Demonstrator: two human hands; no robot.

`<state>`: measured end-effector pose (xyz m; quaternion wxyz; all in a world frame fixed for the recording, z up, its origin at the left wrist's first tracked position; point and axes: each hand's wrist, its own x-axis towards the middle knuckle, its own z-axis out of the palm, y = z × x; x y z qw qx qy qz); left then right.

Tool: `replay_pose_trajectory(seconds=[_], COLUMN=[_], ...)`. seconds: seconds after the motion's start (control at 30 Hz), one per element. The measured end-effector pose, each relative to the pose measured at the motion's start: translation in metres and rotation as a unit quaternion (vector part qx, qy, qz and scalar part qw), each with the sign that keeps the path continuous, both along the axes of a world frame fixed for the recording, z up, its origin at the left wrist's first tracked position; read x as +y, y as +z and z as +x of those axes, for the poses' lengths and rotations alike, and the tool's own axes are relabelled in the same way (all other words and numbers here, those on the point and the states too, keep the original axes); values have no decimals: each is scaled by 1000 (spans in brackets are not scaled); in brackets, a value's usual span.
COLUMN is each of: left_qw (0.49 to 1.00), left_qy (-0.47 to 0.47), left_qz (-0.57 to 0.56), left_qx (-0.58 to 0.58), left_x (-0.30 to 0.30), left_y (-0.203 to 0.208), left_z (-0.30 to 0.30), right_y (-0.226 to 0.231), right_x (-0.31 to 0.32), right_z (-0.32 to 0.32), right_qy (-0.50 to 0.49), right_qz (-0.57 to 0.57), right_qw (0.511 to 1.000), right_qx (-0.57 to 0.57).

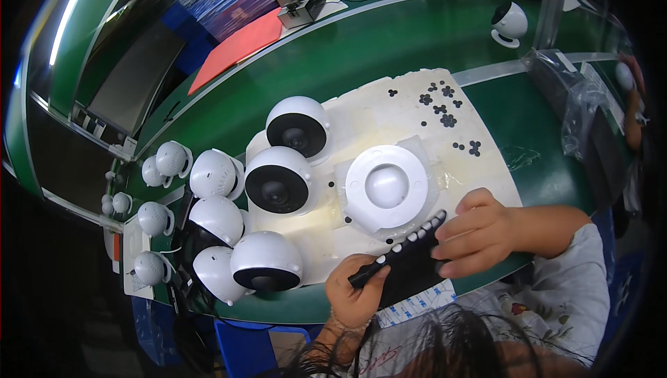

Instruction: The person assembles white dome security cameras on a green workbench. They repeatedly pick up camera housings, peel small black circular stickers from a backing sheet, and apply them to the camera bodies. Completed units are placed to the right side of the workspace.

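My left hand is closed on the lower left end of a black sheet. The sheet's folded upper edge shows a row of round white dots. At the other end of that row is my right hand, its fingers bent and spread apart; whether a small piece is at the fingertips I cannot make out. Just beyond the sheet, a round white camera base lies on a clear wrapper, a smooth dome in its middle. Small black round pads lie scattered and clustered on the cream board.
White ball-shaped cameras with black fronts stand to the left, with several more behind them. Another camera stands at the far right. A metal box and red sheet are at the back. Plastic bags hang right.
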<state>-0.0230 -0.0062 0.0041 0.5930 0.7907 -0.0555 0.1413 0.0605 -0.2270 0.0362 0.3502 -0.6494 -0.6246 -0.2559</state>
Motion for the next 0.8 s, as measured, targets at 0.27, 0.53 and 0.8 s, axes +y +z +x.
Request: replay_pose_trajectory(seconds=[0.27,0.53,0.8], left_qw=[995,963,927], left_qy=[-1,37,-38], left_qz=[8,201,328], left_qx=[-99,-176,-176], left_x=[-6,-7,1], left_y=[-7,1,-5], left_z=[5,7,10], right_y=[14,6,37], right_x=[27,21,43], right_z=[-5,1,49], right_qy=[23,7,-56], right_qz=[-8,20,50], right_qw=[990,989,908], right_qx=[141,144,411])
